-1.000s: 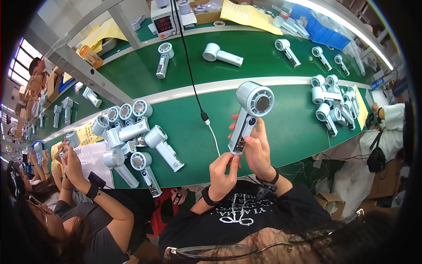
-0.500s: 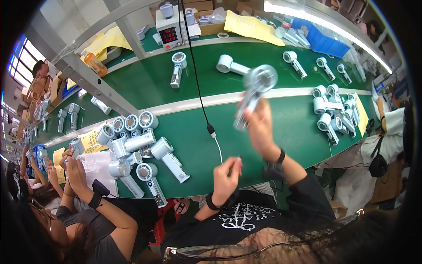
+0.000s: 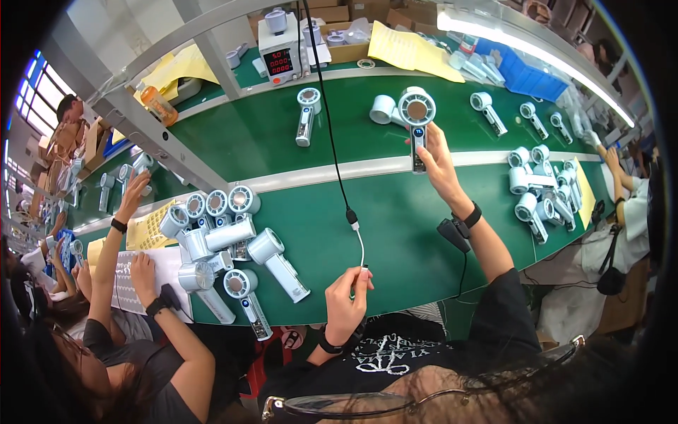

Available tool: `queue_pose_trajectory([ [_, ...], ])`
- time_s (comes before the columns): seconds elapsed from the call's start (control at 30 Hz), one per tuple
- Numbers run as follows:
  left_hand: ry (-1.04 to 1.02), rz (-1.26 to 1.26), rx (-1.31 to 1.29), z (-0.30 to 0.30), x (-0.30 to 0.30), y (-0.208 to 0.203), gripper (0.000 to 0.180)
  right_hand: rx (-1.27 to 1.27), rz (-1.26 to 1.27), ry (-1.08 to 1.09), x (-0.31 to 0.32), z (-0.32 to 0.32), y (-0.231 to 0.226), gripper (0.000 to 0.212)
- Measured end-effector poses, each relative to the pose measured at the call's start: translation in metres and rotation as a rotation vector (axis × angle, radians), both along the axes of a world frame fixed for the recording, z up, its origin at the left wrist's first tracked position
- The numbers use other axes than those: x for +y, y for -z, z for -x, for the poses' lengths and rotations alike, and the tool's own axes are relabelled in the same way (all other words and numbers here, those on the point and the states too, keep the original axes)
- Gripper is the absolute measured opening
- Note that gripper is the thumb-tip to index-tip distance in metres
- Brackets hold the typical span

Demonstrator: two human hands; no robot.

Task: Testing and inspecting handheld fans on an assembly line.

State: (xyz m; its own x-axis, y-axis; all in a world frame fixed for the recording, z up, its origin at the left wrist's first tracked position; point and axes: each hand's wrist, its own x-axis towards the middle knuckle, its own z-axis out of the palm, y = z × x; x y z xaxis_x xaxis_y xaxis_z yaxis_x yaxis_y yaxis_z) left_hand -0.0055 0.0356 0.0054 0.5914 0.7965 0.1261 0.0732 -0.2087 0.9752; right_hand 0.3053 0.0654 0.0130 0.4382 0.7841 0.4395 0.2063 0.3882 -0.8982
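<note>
Green belt runs across the whole bench under a bright strip light, with a co-worker's arms at a printed sheet off to my left. I have my right hand stretched far forward, fingers wrapped round the grip of a white handheld fan, its round head pointing away from me and hanging just over the pale dividing strip. I judge this wants a flat, gentle set-down beyond that strip, clear of the loose fan lying just left of my knuckles, with the handle kept level. My left hand sits close to my chest, thumb and fingertips pinched on the white end of the charging cable, which hangs from a black lead above. The fan looks clean: short handle, ringed head with a brownish centre, a small dark panel below it.
</note>
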Motion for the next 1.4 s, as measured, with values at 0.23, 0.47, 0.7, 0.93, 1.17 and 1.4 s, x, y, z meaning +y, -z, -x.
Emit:
queue_pose_trajectory([
  [0.23, -0.015, -0.003, 0.008, -0.006, 0.001, 0.0, 0.015, -0.695, 0.194, 0.156, 0.059, -0.067, 0.039, 0.067],
  [0.47, 0.021, 0.007, 0.015, -0.011, -0.002, -0.003, 0.015, -0.631, 0.377, 0.151, 0.105, -0.07, 0.055, 0.058],
  [0.7, -0.027, 0.031, 0.032, -0.006, 0.002, -0.002, 0.014, -1.239, 0.428, 0.612, 0.059, -0.14, 0.032, 0.046],
  [0.93, -0.036, 0.038, 0.02, -0.007, 0.001, -0.003, 0.014, -1.007, 0.551, 0.581, 0.043, -0.154, 0.053, 0.048],
  [1.17, -0.014, 0.038, -0.058, -0.007, -0.003, -0.003, 0.015, -0.369, 0.481, 0.357, 0.01, -0.074, 0.007, 0.05],
  [1.4, -0.03, 0.035, -0.033, -0.005, -0.005, -0.002, 0.016, -1.069, 0.544, -0.113, -0.029, 0.005, 0.022, 0.059],
])
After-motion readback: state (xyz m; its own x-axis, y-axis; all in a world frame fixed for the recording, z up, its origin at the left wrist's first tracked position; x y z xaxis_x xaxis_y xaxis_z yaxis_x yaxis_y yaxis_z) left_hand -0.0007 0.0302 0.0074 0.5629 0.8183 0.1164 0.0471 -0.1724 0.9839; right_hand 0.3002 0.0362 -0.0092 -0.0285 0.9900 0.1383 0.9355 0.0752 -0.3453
